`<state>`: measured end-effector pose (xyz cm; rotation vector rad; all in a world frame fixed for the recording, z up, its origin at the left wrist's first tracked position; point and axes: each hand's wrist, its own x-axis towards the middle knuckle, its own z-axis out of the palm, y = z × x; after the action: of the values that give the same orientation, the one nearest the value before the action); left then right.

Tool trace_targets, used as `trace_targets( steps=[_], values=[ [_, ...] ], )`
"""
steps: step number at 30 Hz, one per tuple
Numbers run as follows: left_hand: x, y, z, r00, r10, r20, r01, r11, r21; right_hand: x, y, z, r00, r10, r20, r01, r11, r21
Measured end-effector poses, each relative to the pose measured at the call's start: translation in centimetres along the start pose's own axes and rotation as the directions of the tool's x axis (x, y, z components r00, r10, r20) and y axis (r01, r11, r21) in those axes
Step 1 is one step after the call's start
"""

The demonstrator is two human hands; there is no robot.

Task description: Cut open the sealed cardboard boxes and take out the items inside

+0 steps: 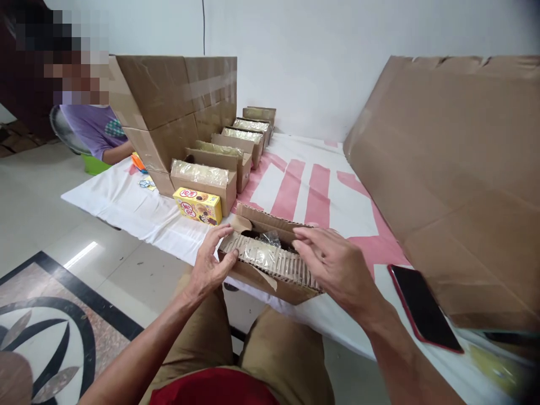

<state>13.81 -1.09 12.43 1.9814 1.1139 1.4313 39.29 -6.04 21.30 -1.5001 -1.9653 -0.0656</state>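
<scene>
A small brown cardboard box [270, 281] lies at the table's near edge with its flaps open, clear plastic wrap and a dark item showing inside. My left hand [211, 261] grips the box's left end, thumb on the front wall and fingers on the top edge. My right hand [333, 264] hovers over the box's right end, fingers curved and pressed near the rim, slightly blurred. A yellow snack box [198, 205] lies just behind the left hand.
A row of several plastic-wrapped cardboard boxes [228, 157] runs back along a large taped carton [177, 107]. A big flattened cardboard sheet [455, 169] leans at right. A black phone [424, 306] lies on the white-and-pink table cover [295, 185]. A seated person's purple sleeve [99, 129] shows at left.
</scene>
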Motion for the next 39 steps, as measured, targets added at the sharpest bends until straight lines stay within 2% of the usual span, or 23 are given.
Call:
trace_targets(
  steps=[3,5,8,10,12,14,17,20,22,24,26,28,31,35,39],
  values=[
    [-0.3,0.0,-0.1,0.999,0.026,-0.022,-0.025,0.999,0.021,1.8,-1.4,1.3,0.955,0.066,0.291,-0.014,0.984,-0.177],
    [-0.4,0.4,-0.3,0.997,0.064,-0.041,-0.062,0.996,0.058,2.6,-1.8,2.0,0.924,0.093,0.372,-0.029,0.984,-0.176],
    [0.6,1.7,-0.8,0.982,0.184,-0.039,-0.178,0.977,0.12,2.8,-1.6,2.3,0.944,0.084,0.318,-0.101,0.994,0.04],
    [1.8,2.8,-1.2,0.963,0.269,0.013,-0.268,0.949,0.165,2.6,-1.5,1.9,0.965,0.076,0.252,-0.128,0.972,0.197],
    [3.1,3.9,-1.4,0.941,0.315,0.123,-0.334,0.923,0.189,2.3,-1.6,1.4,0.974,0.068,0.217,-0.13,0.949,0.288],
    [4.1,4.7,-1.3,0.912,0.311,0.268,-0.364,0.914,0.179,2.1,-1.9,1.0,0.973,0.056,0.223,-0.127,0.939,0.319],
    [4.9,5.3,-0.9,0.873,0.278,0.401,-0.354,0.926,0.128,1.8,-2.3,0.4,0.972,0.031,0.233,-0.097,0.955,0.28],
    [5.0,5.2,-0.6,0.881,0.242,0.406,-0.302,0.949,0.089,1.1,-2.8,-0.1,0.997,-0.054,0.048,0.049,0.994,0.095],
    [5.0,5.1,-0.6,0.884,0.23,0.406,-0.282,0.957,0.072,0.5,-3.1,-0.4,0.982,-0.178,-0.056,0.174,0.982,-0.073],
    [4.9,5.1,-0.7,0.878,0.235,0.416,-0.288,0.955,0.068,0.1,-3.3,-0.5,0.963,-0.268,-0.012,0.261,0.948,-0.183],
    [5.0,5.2,-0.8,0.871,0.249,0.422,-0.307,0.949,0.074,0.0,-3.3,-0.2,0.954,-0.284,0.097,0.299,0.932,-0.205],
    [5.1,5.5,-1.0,0.859,0.265,0.437,-0.335,0.938,0.09,0.2,-3.1,0.1,0.952,-0.255,0.167,0.282,0.945,-0.168],
    [5.4,5.9,-1.3,0.828,0.27,0.492,-0.38,0.915,0.137,0.7,-2.8,0.2,0.959,-0.209,0.191,0.227,0.971,-0.074],
    [5.8,6.5,-1.5,0.813,0.251,0.526,-0.384,0.91,0.159,1.1,-2.4,-0.2,0.957,-0.178,0.231,0.174,0.984,0.037],
    [6.0,6.9,-1.5,0.792,0.258,0.553,-0.405,0.9,0.159,1.4,-2.4,-0.5,0.937,-0.161,0.31,0.154,0.987,0.047]
  ],
)
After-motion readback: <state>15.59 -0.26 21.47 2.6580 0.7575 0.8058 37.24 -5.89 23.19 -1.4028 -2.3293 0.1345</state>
